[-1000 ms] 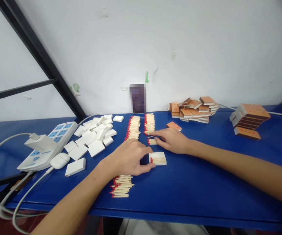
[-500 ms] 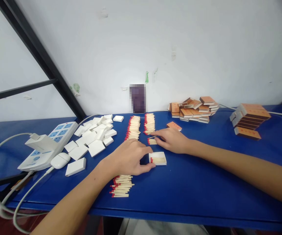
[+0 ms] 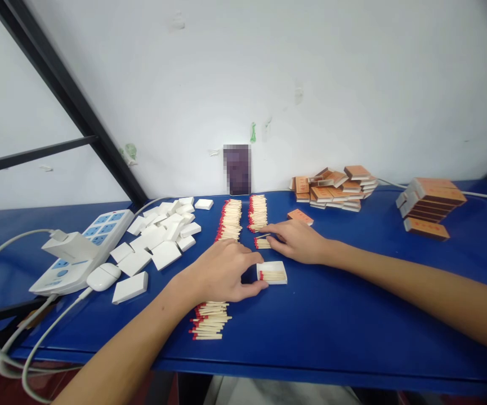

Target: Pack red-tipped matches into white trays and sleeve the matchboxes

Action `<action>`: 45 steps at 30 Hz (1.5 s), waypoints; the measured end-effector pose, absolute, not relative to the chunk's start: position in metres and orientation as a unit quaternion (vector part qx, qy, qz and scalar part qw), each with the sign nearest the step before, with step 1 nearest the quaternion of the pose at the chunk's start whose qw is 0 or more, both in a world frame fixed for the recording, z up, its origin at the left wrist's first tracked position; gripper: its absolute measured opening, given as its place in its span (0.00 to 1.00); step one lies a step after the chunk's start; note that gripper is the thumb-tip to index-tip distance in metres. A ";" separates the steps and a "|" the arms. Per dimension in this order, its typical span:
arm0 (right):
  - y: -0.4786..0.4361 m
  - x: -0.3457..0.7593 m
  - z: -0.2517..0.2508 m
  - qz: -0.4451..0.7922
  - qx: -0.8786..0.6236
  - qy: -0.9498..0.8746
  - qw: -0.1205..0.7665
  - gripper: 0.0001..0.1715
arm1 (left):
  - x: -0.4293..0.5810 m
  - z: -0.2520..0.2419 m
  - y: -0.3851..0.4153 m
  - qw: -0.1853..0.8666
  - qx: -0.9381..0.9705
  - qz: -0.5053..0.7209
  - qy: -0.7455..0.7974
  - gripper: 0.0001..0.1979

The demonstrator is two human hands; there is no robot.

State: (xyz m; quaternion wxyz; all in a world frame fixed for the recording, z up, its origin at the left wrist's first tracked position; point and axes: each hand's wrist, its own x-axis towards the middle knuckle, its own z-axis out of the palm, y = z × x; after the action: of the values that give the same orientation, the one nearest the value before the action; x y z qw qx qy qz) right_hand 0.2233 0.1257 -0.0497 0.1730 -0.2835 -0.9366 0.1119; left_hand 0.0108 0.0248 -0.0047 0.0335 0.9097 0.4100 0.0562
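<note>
The blue tabletop (image 3: 353,315) carries a heap of white trays (image 3: 155,236) on the left and a pile of orange matchboxes (image 3: 327,194) far right of centre. Between them, a long row of matches (image 3: 230,219) runs from far to near, passing under the left hand (image 3: 226,273). That hand grasps the left end of an open tray (image 3: 272,267) between thumb and finger. The right hand (image 3: 300,242) reaches to a small batch of matches (image 3: 262,244) just beyond the tray; I cannot tell whether its fingers hold one. Some matches lie inside the tray, heads left. The step seems to be gathering matches beside a steadied tray; the next move probably calls for a light, level pinch, keeping the heads aligned.
</note>
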 end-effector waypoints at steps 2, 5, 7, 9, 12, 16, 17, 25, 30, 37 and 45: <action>0.126 0.223 -0.050 0.112 -0.283 -0.937 0.172 0.24 | 0.011 -0.005 0.025 0.034 0.910 0.056 0.410 0.17; 0.126 0.223 -0.050 0.112 -0.287 -0.937 0.165 0.24 | 0.011 -0.005 0.025 0.035 0.909 0.055 0.411 0.16; 0.126 0.223 -0.050 0.115 -0.290 -0.936 0.163 0.24 | 0.012 -0.004 0.025 0.035 0.910 0.055 0.410 0.16; 0.126 0.223 -0.049 0.116 -0.290 -0.935 0.165 0.24 | 0.012 -0.004 0.025 0.035 0.910 0.054 0.410 0.16; 0.126 0.223 -0.049 0.112 -0.288 -0.936 0.168 0.21 | 0.012 -0.004 0.025 0.035 0.910 0.055 0.410 0.16; 0.125 0.224 -0.049 0.105 -0.289 -0.937 0.167 0.20 | 0.012 -0.004 0.025 0.036 0.909 0.056 0.411 0.16; 0.125 0.224 -0.049 0.104 -0.289 -0.937 0.167 0.20 | 0.012 -0.004 0.025 0.036 0.909 0.055 0.411 0.15; 0.126 0.223 -0.050 0.096 -0.290 -0.937 0.169 0.23 | 0.012 -0.003 0.025 0.039 0.909 0.054 0.412 0.16; 0.126 0.223 -0.051 0.106 -0.287 -0.936 0.173 0.22 | 0.012 -0.003 0.025 0.040 0.908 0.053 0.414 0.16; 0.127 0.224 -0.050 0.120 -0.265 -0.940 0.178 0.19 | 0.012 -0.003 0.025 0.039 0.909 0.053 0.412 0.16; 0.126 0.223 -0.047 0.127 -0.259 -0.941 0.176 0.19 | 0.013 -0.003 0.025 0.032 0.908 0.052 0.414 0.16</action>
State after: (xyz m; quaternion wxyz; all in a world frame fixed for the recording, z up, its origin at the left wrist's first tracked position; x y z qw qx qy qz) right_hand 0.2233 0.1262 -0.0468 0.1758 -0.2588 -0.9412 0.1274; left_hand 0.0130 0.0249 -0.0034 0.0317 0.9081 0.4142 0.0520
